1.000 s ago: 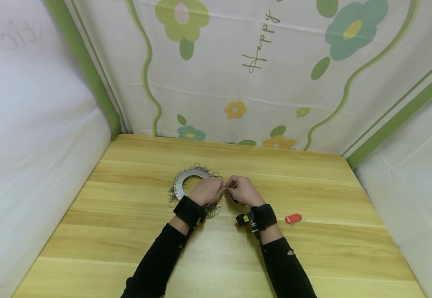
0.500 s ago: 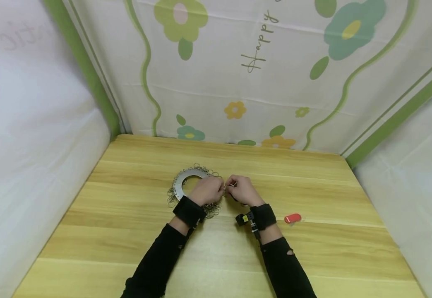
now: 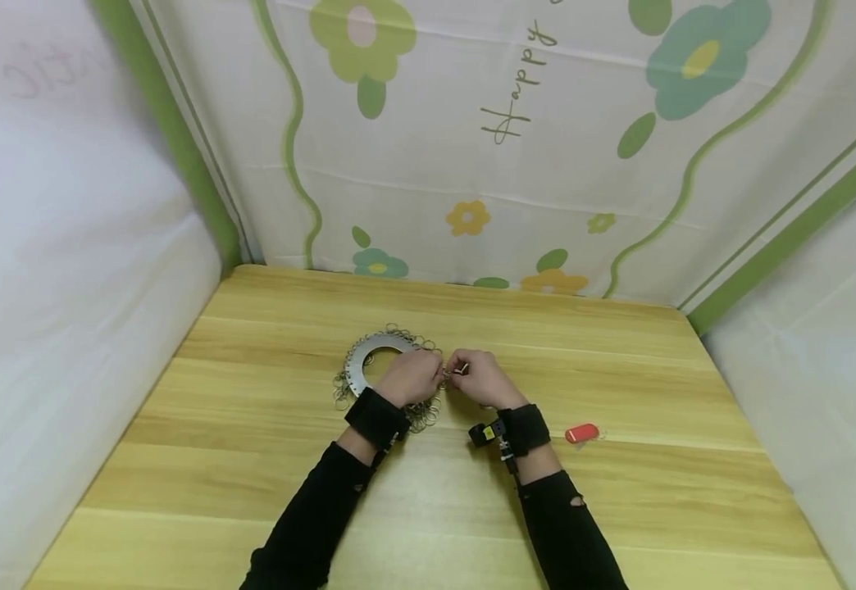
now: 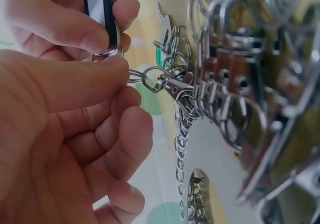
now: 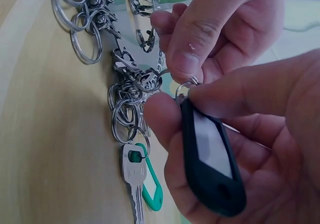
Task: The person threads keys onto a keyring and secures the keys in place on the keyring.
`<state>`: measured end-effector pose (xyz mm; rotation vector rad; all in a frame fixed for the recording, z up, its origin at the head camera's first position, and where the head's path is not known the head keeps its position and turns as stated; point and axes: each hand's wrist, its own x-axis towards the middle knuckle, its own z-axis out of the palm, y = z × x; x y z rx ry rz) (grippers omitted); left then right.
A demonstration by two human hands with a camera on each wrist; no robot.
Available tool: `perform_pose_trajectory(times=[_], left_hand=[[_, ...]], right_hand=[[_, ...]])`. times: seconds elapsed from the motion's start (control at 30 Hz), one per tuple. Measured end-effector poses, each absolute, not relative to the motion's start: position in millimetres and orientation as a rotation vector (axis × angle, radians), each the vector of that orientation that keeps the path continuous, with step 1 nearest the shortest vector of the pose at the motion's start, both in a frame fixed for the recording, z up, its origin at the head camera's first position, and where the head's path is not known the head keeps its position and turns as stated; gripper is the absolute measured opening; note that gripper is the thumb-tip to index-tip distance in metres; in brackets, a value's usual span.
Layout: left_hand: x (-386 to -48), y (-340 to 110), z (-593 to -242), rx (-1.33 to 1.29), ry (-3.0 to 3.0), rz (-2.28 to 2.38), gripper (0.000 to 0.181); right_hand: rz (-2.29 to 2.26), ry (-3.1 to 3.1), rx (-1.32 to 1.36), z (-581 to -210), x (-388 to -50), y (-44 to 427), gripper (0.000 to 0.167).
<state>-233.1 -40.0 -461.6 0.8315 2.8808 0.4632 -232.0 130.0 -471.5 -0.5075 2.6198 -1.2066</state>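
White-labelled black oval plastic key tag (image 5: 214,154) sits pinched in your right grip (image 3: 481,379) above the wooden counter (image 3: 428,516), no longer poking out below in head view; your left grip (image 3: 411,377) pinches steel rings (image 4: 135,74). Beyond, white floral cloth (image 3: 391,172) reads "Happy".

Head view looks forward and down from above; close wrist views share the dark tag (image 5: 212,156).
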Motion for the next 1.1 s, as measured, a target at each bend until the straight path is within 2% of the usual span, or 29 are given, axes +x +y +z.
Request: perform_pose_trajectory(times=[0.27, 0.67, 1.1], left_hand=[[-233.0, -39.8, -459.4, 0.794, 2.842, 0.551, 0.018], [-233.3, -40.4, -462.7, 0.875, 2.871, 0.529, 0.021], [-231.8, -39.5, -458.6, 0.791, 2.866, 0.485, 0.02]], right_hand=[[-1.232, 2.617, -0.502, -471.3, -231.8, 128.5, 0.008], [-1.265, 2.612, -0.416, -472.4, -231.3, 129.2, 0.008], [-1.211, 2.643, -0.501, -475.6, -234.6, 128.0, 0.008]])
